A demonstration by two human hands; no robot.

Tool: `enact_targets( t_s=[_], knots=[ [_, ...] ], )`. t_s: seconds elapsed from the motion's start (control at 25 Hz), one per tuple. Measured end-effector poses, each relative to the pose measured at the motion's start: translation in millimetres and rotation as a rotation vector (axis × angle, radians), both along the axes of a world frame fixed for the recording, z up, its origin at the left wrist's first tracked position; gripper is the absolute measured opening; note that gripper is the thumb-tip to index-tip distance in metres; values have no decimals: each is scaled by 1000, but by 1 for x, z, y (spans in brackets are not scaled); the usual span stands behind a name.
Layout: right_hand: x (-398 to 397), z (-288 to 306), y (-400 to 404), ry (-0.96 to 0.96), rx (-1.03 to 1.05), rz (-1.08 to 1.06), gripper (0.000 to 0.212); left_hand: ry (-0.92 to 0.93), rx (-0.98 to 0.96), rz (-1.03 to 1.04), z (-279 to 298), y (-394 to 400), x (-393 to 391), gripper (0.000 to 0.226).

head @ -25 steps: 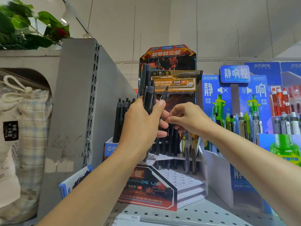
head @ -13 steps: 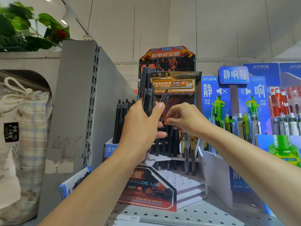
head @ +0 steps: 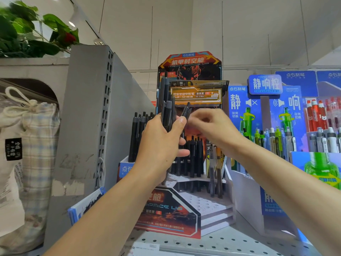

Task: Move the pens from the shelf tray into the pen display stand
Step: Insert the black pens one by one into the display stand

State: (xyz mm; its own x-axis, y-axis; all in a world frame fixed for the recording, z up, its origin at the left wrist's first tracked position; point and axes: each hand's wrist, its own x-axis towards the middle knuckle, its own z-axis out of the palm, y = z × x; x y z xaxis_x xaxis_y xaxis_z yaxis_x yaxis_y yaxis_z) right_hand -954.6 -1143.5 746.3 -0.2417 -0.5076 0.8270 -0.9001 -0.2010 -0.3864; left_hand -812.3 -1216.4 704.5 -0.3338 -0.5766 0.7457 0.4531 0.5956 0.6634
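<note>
Two bare hands meet at the centre of the frame, in front of a tiered pen display stand (head: 206, 206) printed in orange and black. The left hand (head: 160, 145) grips a bundle of black pens (head: 167, 108) upright, their tops rising above the fist. The right hand (head: 212, 124) is blurred by motion just to the right of the bundle. Half a second ago its fingertips were pinched close against one slanted pen (head: 186, 109) at the edge of the bundle; now the hand sits slightly higher and further right, and that pen's tip shows just beside the left thumb. Whether the right fingers still hold it, the blur makes impossible to tell; they look loosely curled.

This reads as the moment of drawing one pen out of the handful, so the insertion itself is not yet done. Behind the hands, several black pens already stand in the stand's upper rows, while the white lower steps at centre bottom show open holes. More black pens (head: 139, 133) stand in a box at centre left, beside a grey shelf divider (head: 86, 115).
</note>
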Motion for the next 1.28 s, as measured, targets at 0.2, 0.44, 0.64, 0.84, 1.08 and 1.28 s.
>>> enact_targets(
  t_s=[0.2, 0.44, 0.64, 0.84, 1.08, 1.28],
  knots=[
    [14, 4, 13, -261, 70, 515, 33, -9, 15, -48, -1, -1, -2, 36],
    [13, 18, 17, -462, -35, 467, 22, 46, 20, -60, -1, -1, -2, 19],
    [-4, 18, 11, -530, -168, 289, 23, 14, -4, -23, -3, 0, 0, 32],
    [-3, 9, 4, -332, -104, 152, 19, 0, -64, -15, 2, 6, 1, 55],
    [-1, 1, -4, 56, -96, -160, 14, 73, -41, -47, 2, 3, -6, 55],
    [-3, -7, -10, 191, -99, -277, 14, 134, 20, -95, 0, -1, -8, 25]
  ],
)
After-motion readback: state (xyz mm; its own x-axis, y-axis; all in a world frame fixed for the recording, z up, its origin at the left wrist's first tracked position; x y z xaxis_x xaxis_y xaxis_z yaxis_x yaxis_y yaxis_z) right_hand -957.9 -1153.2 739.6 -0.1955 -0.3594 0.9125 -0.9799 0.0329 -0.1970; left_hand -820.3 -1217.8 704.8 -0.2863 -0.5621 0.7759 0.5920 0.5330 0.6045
